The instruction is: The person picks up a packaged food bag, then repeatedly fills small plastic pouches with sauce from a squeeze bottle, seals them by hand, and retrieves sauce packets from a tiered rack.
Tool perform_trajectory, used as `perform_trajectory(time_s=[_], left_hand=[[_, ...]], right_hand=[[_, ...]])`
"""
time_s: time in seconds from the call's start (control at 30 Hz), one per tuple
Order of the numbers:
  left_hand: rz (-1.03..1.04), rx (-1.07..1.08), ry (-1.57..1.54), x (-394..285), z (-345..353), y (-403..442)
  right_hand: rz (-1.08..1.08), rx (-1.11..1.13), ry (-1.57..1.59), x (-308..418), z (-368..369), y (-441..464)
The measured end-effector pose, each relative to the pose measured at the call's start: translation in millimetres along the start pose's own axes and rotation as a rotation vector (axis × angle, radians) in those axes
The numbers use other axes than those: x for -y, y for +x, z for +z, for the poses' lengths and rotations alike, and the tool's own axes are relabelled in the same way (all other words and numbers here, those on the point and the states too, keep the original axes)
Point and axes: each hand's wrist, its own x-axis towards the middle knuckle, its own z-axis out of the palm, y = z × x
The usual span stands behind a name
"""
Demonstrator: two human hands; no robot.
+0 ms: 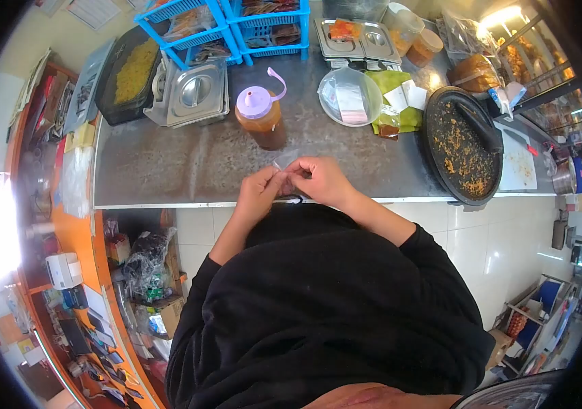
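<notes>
My left hand (262, 189) and my right hand (319, 180) meet at the front edge of the metal counter (161, 160). Both are closed, fingertips pinched on a small clear plastic bag (277, 165), of which only a corner shows between them. Just beyond my hands stands a squeeze bottle (262, 126) of brown sauce with a purple lid, its cap flipped open on a strap. Farther back to the right, a clear round container (325, 88) holds a stack of small flat plastic bags (352, 102).
Blue basket racks (270, 51) stand at the back. Lidded steel pans (199, 92) and a dark tub of yellow food (134, 71) are left. At right are a green cloth (410, 121), a black round tray (441, 160) with crumbs, and a white cutting board (517, 160).
</notes>
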Motion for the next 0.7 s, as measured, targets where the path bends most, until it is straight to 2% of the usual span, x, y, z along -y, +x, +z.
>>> perform_trajectory(time_s=[0.1, 0.17, 0.27, 0.3, 0.37, 0.43, 0.47, 0.53, 0.63, 0.67, 0.7], left_hand=[[0.067, -0.006, 0.389, 6.4, -4.9, -8.6], [0.009, -0.044, 0.279, 9.9, -5.3, -8.9], [-0.124, -0.056, 0.096, -6.8, -21.8, -6.9], [-0.175, -0.050, 0.029, -12.7, -30.2, -4.9], [-0.193, 0.005, 0.156, 1.7, -48.5, -0.1], [-0.154, 0.018, 0.256, 3.0, -57.6, 3.6], [-0.104, 0.052, 0.138, 3.6, -57.7, 2.1], [-0.008, 0.122, -0.100, -14.6, -52.0, -4.7], [-0.168, 0.573, 0.049, -25.0, -57.7, -6.2], [-0.249, 0.495, 0.047, -23.3, -56.4, -6.2], [-0.257, 0.415, -0.062, -14.2, -58.9, -6.0]], right_hand=[[-0.031, -0.112, -0.103, -0.3, 12.2, -2.8], [-0.087, -0.204, -0.187, -2.6, 16.1, 2.8], [-0.482, -0.080, -0.471, 2.2, 10.7, 5.1], [-0.504, -0.016, -0.547, 8.0, 11.8, 4.4], [-0.545, 0.108, -0.705, 22.5, 13.0, 1.2], [-0.648, 0.083, -0.626, 31.1, 14.0, 3.8], [-0.698, 0.069, -0.585, 33.2, 14.8, 5.7], [-0.591, 0.205, -0.618, 30.5, 13.2, 9.7], [-0.524, 0.298, -0.531, 27.2, 19.1, 15.6], [-0.524, 0.314, -0.486, 26.1, 19.9, 20.6], [-0.586, 0.135, -0.431, 20.4, 20.0, 26.7]])
